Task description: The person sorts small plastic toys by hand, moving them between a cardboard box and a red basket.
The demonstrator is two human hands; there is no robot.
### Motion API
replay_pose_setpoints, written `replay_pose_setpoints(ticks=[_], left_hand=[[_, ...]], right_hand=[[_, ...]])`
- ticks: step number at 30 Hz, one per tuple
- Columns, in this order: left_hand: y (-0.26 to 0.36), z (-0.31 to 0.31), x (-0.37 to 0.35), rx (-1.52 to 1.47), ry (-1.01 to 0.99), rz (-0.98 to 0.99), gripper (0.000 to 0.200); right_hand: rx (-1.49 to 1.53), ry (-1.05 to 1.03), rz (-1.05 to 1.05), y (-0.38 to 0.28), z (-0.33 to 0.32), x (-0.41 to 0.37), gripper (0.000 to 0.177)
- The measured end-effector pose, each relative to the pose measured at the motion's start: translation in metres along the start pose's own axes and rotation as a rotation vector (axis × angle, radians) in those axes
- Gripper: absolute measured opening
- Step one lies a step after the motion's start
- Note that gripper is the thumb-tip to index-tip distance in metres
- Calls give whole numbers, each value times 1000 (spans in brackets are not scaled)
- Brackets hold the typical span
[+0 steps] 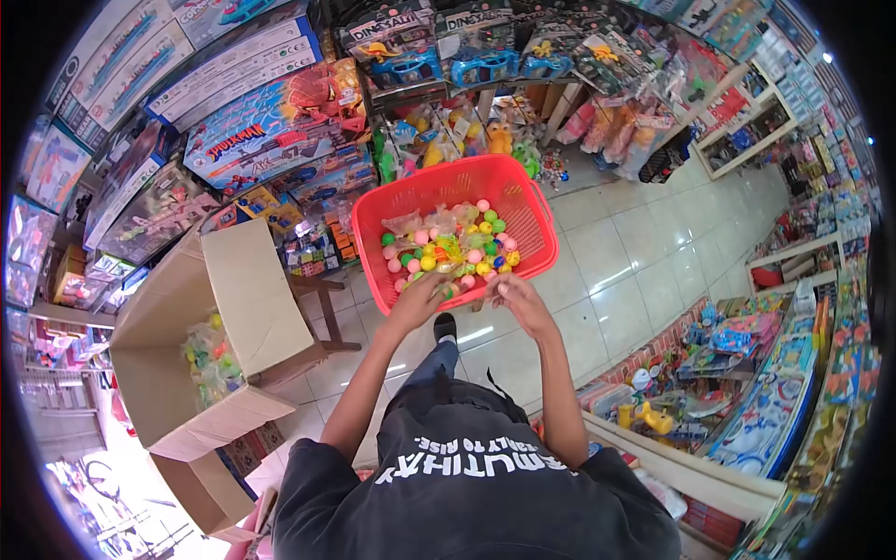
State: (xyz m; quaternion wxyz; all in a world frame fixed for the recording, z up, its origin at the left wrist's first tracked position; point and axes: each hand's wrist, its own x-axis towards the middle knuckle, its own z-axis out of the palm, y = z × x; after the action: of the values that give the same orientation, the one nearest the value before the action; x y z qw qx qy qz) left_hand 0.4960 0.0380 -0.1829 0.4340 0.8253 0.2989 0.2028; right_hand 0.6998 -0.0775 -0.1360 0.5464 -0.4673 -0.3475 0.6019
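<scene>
A red plastic basket (375,207) stands in front of me, holding small pink, yellow, green and blue balls (474,256) and some clear plastic bags (403,224). My left hand (420,301) reaches over the near rim, its fingers closed at a clear bag of balls (452,280); the fingertips are partly hidden. To the right, my right hand (519,301) hovers by the near right rim. Its fingers are bent and slightly apart, and I see nothing in them.
An opened cardboard box (166,359) with more bagged balls (213,359) stands at the left beside a wooden stool (329,317). Boxed toys (271,126) and hanging toy packs (481,56) fill the far side. Toy shelves (709,467) line the right of the tiled floor (621,261).
</scene>
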Motion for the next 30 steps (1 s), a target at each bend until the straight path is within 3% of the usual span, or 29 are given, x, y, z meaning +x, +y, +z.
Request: replay_pose_setpoints(ticks=[1,3,5,6,8,9,11,12,15,19,22,24,27,29,30], left_hand=[[-10,1,13,34,-129,-49,30],[-17,3,34,40,-189,-108,31],[-8,1,56,98,-407,-374,31],[-25,11,59,92,-403,-380,31],[-77,35,66,292,-442,-311,37],[-79,33,69,291,-440,-320,37],[-80,34,72,344,-466,-369,42],[-83,35,73,338,-465,-378,42],[-89,29,79,305,-509,-373,46],[-92,20,75,298,-404,-364,47],[-112,22,73,357,-325,-359,44],[-116,28,72,370,-255,-348,40],[-110,27,71,372,-243,-354,37],[-107,22,75,437,-427,-416,35],[-106,20,72,435,-427,-422,35]], right_hand=[[-51,-19,3,-10,-4,17,25],[-134,-61,3,-9,-15,54,27],[-434,-282,171,-3,-24,87,34],[-435,-289,178,11,-28,99,34],[-880,-516,234,48,-37,130,39],[-877,-525,236,62,-38,143,39],[-1205,-692,420,86,-41,162,58],[-1228,-614,364,97,-45,162,69],[-1295,-606,281,122,-47,166,69],[-1293,-616,312,110,-34,167,67],[-1501,-617,349,95,-21,177,61],[-1620,-549,256,98,-19,179,48],[-1633,-524,142,106,-28,182,34],[-1576,-524,90,107,-35,181,30],[-1519,-503,47,106,-40,179,25]])
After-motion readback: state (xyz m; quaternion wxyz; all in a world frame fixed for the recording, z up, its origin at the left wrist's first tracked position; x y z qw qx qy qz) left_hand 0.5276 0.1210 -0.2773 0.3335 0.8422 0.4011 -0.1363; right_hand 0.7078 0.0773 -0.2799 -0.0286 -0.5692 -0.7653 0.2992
